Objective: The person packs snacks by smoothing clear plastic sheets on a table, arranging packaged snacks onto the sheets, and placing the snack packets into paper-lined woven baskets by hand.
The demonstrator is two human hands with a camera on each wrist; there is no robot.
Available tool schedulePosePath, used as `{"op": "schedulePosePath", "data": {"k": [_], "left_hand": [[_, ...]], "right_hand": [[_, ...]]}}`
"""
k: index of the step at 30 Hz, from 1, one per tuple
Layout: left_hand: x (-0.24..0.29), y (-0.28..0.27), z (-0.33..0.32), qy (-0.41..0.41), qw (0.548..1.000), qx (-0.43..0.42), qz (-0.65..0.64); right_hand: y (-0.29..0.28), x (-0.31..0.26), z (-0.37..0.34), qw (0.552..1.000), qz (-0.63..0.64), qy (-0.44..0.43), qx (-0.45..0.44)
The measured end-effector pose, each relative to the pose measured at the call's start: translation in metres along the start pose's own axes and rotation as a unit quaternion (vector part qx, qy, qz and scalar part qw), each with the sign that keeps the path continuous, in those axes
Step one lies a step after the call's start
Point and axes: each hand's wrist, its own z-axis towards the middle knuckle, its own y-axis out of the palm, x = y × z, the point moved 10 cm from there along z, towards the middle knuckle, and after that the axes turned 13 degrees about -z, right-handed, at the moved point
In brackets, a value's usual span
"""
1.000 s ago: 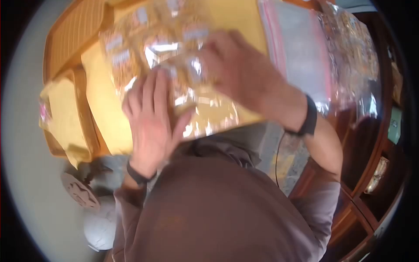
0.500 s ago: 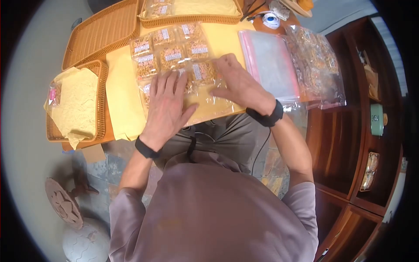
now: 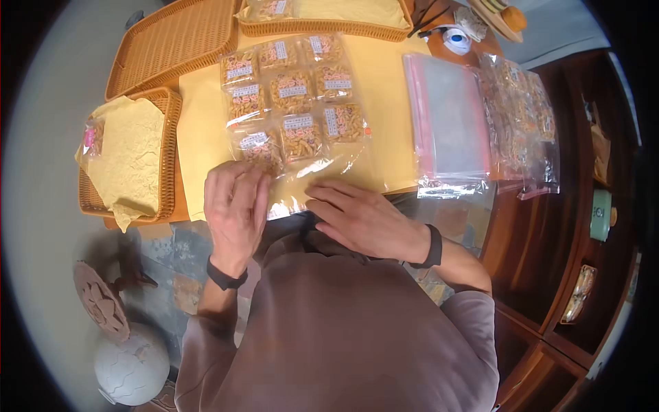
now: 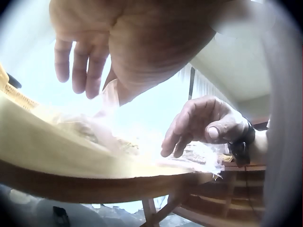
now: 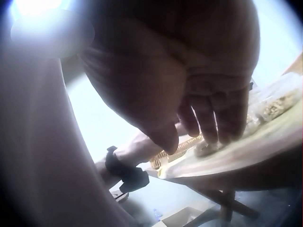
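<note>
Nine packets (image 3: 292,93) lie uncovered in a clear bag (image 3: 295,184) on the table (image 4: 94,188), three by three. Half a second ago the left hand (image 3: 235,209) covered the nearest ones and the right hand (image 3: 364,218) was by the bag's right side; both hands have since come to its near end, so the work seems to have passed from packets to loose film. The left hand's fingers are bent, apparently pinching film; the right is loosely spread over the near edge, gripping nothing visible. The left basket (image 3: 171,137) holds paper (image 3: 130,147) and a pink-labelled packet (image 3: 93,141); the far basket (image 3: 329,29), paper and another packet (image 3: 270,9). Flat bags (image 3: 453,123) lie right, filled ones (image 3: 515,103) beyond.
</note>
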Motion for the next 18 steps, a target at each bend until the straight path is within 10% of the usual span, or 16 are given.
{"op": "schedulePosePath", "data": {"k": [7,18], "left_hand": [[0.022,-0.002,-0.012,0.033,0.991,0.119,-0.055],[0.034,0.046,-0.026,-0.010,0.999,-0.039,-0.008]], "right_hand": [[-0.008,0.007,0.012,0.992,-0.099,0.045,0.068],[0.012,0.026,0.046,0.937,-0.300,0.106,0.147]]}}
